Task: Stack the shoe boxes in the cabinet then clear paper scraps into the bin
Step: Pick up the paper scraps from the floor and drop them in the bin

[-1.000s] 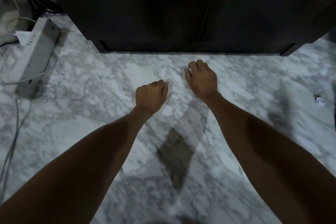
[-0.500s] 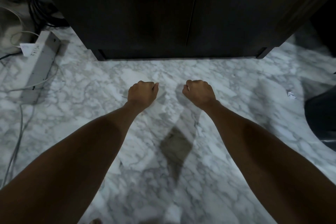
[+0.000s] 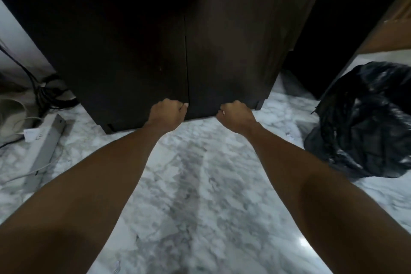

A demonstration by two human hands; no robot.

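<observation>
Your left hand (image 3: 168, 113) and right hand (image 3: 236, 115), both curled into fists holding nothing visible, reach with extended arms to the cabinet (image 3: 169, 51) doors' lower edge.

Bag (image 3: 364, 122) right of cabinet (image 3: 155, 51)

Dark wood cabinet (image 3: 155, 55), two doors shut, stands upright on the floor. Bin with black liner bag (image 3: 364, 122) sits right of cabinet, near it. Small white paper scrap (image 3: 289, 136) lies between cabinet and bin.
</observation>
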